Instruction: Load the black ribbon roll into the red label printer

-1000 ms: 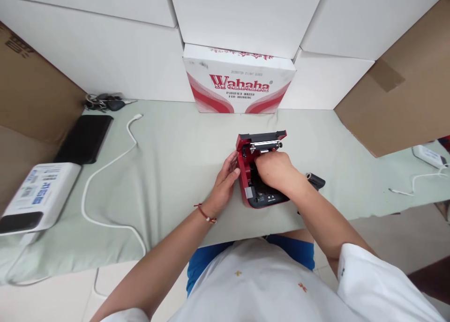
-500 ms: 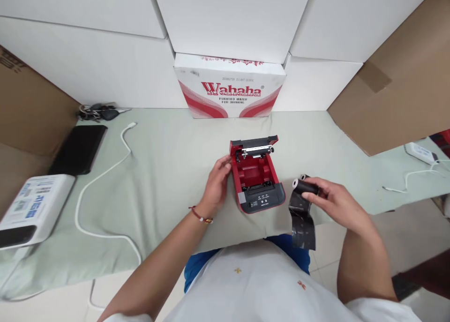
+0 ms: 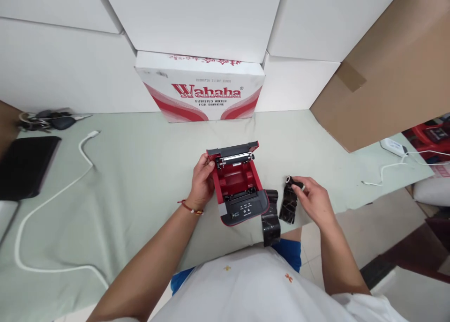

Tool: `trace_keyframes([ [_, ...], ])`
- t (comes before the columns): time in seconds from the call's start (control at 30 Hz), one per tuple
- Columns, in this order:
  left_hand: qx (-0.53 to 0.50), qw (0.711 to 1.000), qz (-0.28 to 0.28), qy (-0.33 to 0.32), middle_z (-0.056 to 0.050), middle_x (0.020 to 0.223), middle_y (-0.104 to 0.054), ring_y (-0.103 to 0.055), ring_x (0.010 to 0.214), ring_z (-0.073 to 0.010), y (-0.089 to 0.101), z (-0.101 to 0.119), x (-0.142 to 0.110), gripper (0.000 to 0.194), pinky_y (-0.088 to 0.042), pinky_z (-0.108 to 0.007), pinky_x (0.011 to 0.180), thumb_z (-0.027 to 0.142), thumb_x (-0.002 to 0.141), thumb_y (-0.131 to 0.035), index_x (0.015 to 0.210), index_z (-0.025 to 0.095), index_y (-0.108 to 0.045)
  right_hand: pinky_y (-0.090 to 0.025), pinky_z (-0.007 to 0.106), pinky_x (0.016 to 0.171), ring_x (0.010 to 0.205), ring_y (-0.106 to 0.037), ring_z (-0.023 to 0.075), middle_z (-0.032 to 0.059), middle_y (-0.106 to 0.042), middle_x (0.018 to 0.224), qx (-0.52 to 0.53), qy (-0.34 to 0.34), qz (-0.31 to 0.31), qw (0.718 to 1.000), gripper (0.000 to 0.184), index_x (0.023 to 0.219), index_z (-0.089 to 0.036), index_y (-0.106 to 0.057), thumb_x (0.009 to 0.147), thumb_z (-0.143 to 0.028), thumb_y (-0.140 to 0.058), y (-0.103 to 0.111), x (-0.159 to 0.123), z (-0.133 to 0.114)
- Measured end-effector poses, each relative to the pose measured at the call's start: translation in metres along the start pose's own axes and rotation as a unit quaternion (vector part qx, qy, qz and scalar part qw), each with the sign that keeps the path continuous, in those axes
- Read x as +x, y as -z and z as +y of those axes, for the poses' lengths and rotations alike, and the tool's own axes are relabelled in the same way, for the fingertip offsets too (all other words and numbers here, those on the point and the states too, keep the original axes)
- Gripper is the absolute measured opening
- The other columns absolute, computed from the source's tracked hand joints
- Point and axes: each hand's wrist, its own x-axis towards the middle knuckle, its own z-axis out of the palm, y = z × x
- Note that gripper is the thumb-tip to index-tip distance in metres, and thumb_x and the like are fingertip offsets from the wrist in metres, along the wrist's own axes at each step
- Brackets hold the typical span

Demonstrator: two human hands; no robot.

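Observation:
A red and black label printer (image 3: 242, 205) lies on the cloth-covered table with its lid tipped up, showing a bare red bay inside. My left hand (image 3: 203, 179) grips its left side near the lid, thumb on the rim. Out to the right, my right hand (image 3: 311, 198) pinches a small roll of black ribbon (image 3: 289, 198) with a pale core end; a loose strip hangs from it. Between this roll and the printer sits another piece of black ribbon (image 3: 271, 223), its tail drooping over the table's front edge. The printer partly hides it.
Behind stands a Wahaha water carton (image 3: 211, 94) against white boxes (image 3: 207, 17). A cardboard panel (image 3: 383, 78) borders the right. On the left are a white cable (image 3: 56, 195), a black flat device (image 3: 28, 165) and keys (image 3: 52, 120). A white adapter (image 3: 393, 147) with cable lies at far right.
The black ribbon has parted: one piece now lies beside the printer while my right hand holds the other roll. My left hand has shifted to a thumb-over grip. The view has turned right.

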Motion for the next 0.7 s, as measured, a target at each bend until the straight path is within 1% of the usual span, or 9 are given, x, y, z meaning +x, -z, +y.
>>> trace_keyframes([
  [0.1,0.047,0.999,-0.003,-0.014,-0.003,0.105,-0.077,-0.07,0.092,-0.0184,0.002,-0.004,-0.003,0.043,-0.056,-0.029,0.087,0.058,0.089,-0.087,0.109,0.021,-0.078,-0.061,0.049,0.093,0.095,-0.073,0.029,0.0157,-0.078,0.131,-0.04,-0.006,0.002,0.999,0.042,0.128,-0.02,-0.078,0.101,-0.043,-0.055,0.002,0.008,0.016],
  [0.2,0.08,0.996,-0.024,-0.023,-0.004,0.11,-0.076,-0.07,0.096,-0.0199,0.004,-0.007,-0.006,0.046,-0.056,-0.03,0.089,0.064,0.098,-0.076,0.117,0.022,-0.076,-0.057,0.055,0.104,0.116,-0.068,0.0372,0.02,-0.077,0.133,-0.067,0.005,-0.016,0.998,0.048,0.134,-0.016,-0.076,0.098,-0.038,-0.055,-0.006,0.019,0.021],
  [0.27,0.106,0.993,-0.039,-0.03,-0.005,0.114,-0.075,-0.07,0.102,-0.0212,0.005,-0.008,-0.007,0.049,-0.056,-0.032,0.093,0.067,0.102,-0.068,0.123,0.023,-0.075,-0.055,0.059,0.106,0.116,-0.066,0.04,0.0224,-0.078,0.13,-0.081,0.006,-0.031,0.996,0.05,0.135,-0.014,-0.075,0.097,-0.037,-0.053,-0.009,0.027,0.022],
  [0.33,0.138,0.989,-0.036,-0.035,-0.006,0.12,-0.075,-0.07,0.11,-0.0229,0.005,-0.009,-0.007,0.053,-0.055,-0.035,0.101,0.071,0.103,-0.064,0.125,0.024,-0.074,-0.055,0.059,0.103,0.112,-0.067,0.0399,0.0214,-0.081,0.122,-0.088,0.008,-0.053,0.995,0.046,0.13,-0.015,-0.078,0.096,-0.036,-0.056,-0.001,0.032,0.021],
  [0.43,0.185,0.982,-0.016,-0.034,-0.008,0.128,-0.076,-0.07,0.119,-0.0255,0.003,-0.007,-0.006,0.061,-0.052,-0.039,0.11,0.077,0.1,-0.063,0.126,0.023,-0.074,-0.062,0.048,0.093,0.1,-0.074,0.0327,0.0126,-0.084,0.112,-0.062,0.026,-0.126,0.99,0.035,0.12,-0.023,-0.081,0.094,-0.039,-0.064,0.039,0.031,0.015],
  [0.5,0.2,0.979,-0.017,-0.036,-0.008,0.127,-0.077,-0.07,0.118,-0.0259,0.001,-0.004,-0.005,0.063,-0.052,-0.039,0.11,0.079,0.1,-0.062,0.125,0.022,-0.074,-0.063,0.037,0.074,0.08,-0.075,0.0242,0.007,-0.085,0.108,-0.009,0.043,-0.207,0.977,0.036,0.128,-0.027,-0.079,0.101,-0.048,-0.066,0.078,0.023,0.004],
  [0.57,0.202,0.978,-0.028,-0.039,-0.008,0.124,-0.077,-0.07,0.116,-0.0255,-0.002,-0.002,-0.005,0.062,-0.053,-0.039,0.108,0.078,0.101,-0.06,0.123,0.022,-0.074,-0.059,0.031,0.063,0.071,-0.073,0.0189,0.0056,-0.084,0.112,0.032,0.092,-0.237,0.967,0.034,0.133,-0.032,-0.078,0.104,-0.048,-0.068,0.114,0.016,-0.015],
  [0.63,0.2,0.978,-0.036,-0.041,-0.008,0.123,-0.077,-0.07,0.115,-0.0253,-0.005,0.001,-0.004,0.06,-0.053,-0.039,0.108,0.077,0.102,-0.059,0.122,0.022,-0.074,-0.061,0.027,0.066,0.081,-0.078,0.0178,0.0054,-0.084,0.118,0.098,0.197,-0.246,0.944,0.028,0.132,-0.035,-0.077,0.104,-0.041,-0.072,0.134,0.014,-0.04],
  [0.7,0.203,0.978,-0.036,-0.04,-0.007,0.121,-0.077,-0.07,0.114,-0.0252,-0.006,0.002,-0.004,0.059,-0.053,-0.039,0.106,0.077,0.102,-0.059,0.12,0.023,-0.074,-0.063,0.026,0.078,0.095,-0.081,0.0181,0.0056,-0.084,0.12,0.151,0.285,-0.265,0.909,0.028,0.134,-0.035,-0.076,0.106,-0.036,-0.072,0.132,0.021,-0.067],
])
